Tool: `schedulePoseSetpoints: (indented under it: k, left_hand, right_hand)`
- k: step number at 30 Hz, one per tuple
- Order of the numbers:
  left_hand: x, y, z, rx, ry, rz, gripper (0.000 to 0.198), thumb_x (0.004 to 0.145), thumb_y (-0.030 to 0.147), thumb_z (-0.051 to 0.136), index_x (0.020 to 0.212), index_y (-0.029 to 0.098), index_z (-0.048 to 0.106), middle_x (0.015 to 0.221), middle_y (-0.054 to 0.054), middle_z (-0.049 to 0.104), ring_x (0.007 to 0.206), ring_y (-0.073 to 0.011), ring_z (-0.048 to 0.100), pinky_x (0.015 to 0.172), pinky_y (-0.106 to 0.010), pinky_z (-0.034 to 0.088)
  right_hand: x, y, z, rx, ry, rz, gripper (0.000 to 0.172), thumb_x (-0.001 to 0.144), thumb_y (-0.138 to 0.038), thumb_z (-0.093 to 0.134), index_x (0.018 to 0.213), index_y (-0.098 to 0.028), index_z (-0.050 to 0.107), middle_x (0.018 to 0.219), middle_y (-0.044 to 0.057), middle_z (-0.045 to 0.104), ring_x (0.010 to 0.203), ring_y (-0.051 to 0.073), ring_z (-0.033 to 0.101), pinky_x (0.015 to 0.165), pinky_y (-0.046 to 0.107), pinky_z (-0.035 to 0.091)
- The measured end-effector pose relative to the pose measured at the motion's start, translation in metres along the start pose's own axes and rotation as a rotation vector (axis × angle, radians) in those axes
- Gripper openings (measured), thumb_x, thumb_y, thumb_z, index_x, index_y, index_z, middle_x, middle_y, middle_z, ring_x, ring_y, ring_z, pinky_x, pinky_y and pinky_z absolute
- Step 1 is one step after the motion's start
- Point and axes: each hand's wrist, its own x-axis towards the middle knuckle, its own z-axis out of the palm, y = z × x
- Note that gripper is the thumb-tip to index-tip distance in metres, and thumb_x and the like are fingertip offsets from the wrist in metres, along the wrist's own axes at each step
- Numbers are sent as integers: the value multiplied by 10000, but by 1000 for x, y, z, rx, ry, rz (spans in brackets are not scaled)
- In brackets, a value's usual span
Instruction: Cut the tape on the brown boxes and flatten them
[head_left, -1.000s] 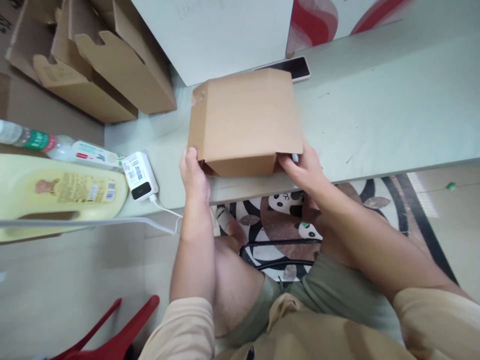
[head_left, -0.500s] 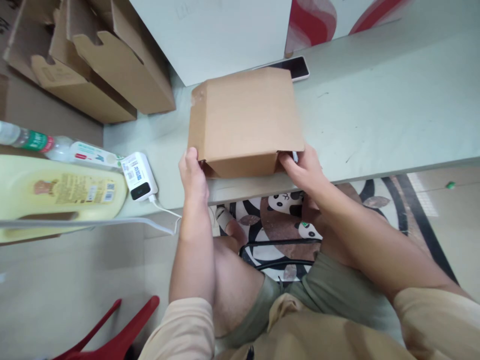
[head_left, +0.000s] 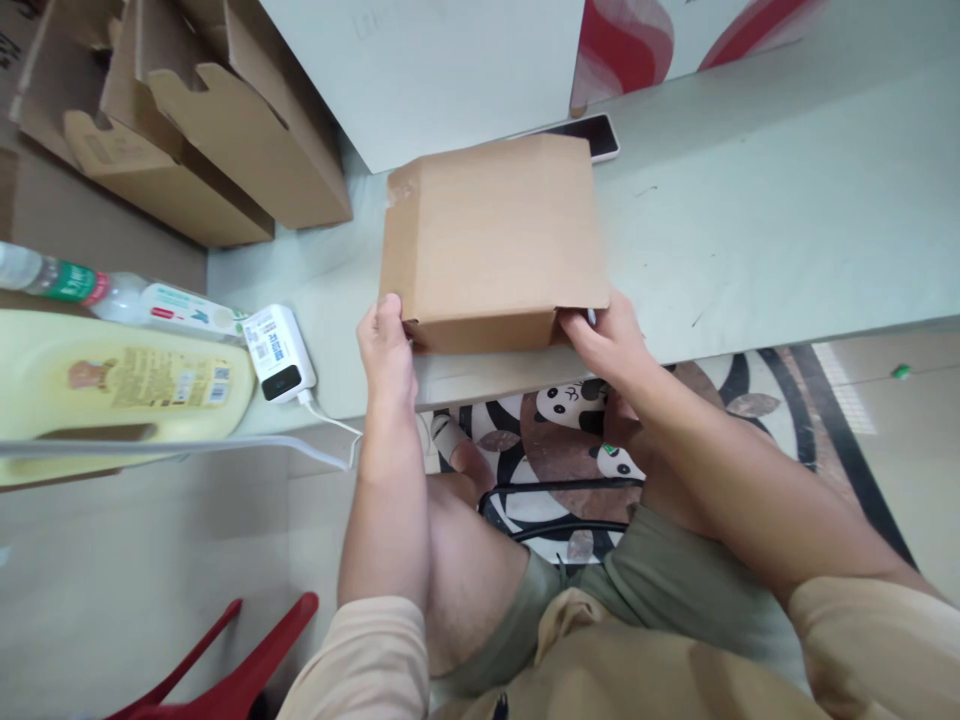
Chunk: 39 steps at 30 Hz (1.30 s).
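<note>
A brown cardboard box [head_left: 502, 230] is held at the front edge of the pale table, its broad lid facing up and a strip of clear tape at its far left corner. My left hand [head_left: 388, 350] grips the near left corner, thumb on top and the other fingers hidden beneath. At the near right corner my right hand [head_left: 604, 335] is closed on the box, partly under the lid's edge. A small pale bit shows beside the right fingers, too little of it to name.
Behind the box lie a phone [head_left: 600, 135] and a large white panel [head_left: 450, 70]. Open cardboard boxes [head_left: 247, 150] stand back left. On the left are a yellow bottle [head_left: 150, 375], a clear plastic bottle [head_left: 120, 295] and a white cabled device [head_left: 277, 350]. A red chair [head_left: 247, 650] stands below left.
The box has shifted very slightly to the right and its lid sits a little lower at the front right. Both hands keep their hold on the corners.
</note>
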Motion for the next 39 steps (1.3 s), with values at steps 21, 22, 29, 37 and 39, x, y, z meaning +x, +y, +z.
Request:
schedulePoseSetpoints:
  k: [21,22,29,37,39]
  left_hand:
    - [-2,6,3,43,15,-38,448,769,548,735,668,198,474,646,44,374,571,-84,354,512,-233,262]
    - [-2,6,3,47,12,-37,452,772,553,733,669,200,471,644,45,369,568,-85,349,511,-234,260]
    - [-2,6,3,36,11,-37,445,778,556,737,674,199,494,659,34,399,593,-98,381,534,-245,286]
    - [-3,6,3,53,14,-36,434,795,560,721,681,200,505,669,26,425,608,-109,416,547,-252,318]
    - [-3,5,3,49,16,-39,431,795,551,723,683,198,503,672,28,423,600,-101,406,533,-246,296]
  right_hand:
    - [1,2,0,-7,-13,-8,97,743,-311,523,705,-231,482,672,21,618,682,202,587,639,346,458]
    - [0,2,0,-6,-15,-5,104,745,-314,523,700,-231,477,666,20,612,676,203,586,632,345,454]
    - [0,0,0,-20,-8,11,129,759,-348,526,713,-228,515,728,44,656,725,226,607,668,368,469]
    - [-1,0,0,-16,-13,0,112,755,-327,526,699,-231,512,700,33,655,704,215,605,648,354,469]
    - [-1,0,0,-22,-15,6,107,751,-321,523,694,-232,502,695,32,651,700,212,603,643,351,464]
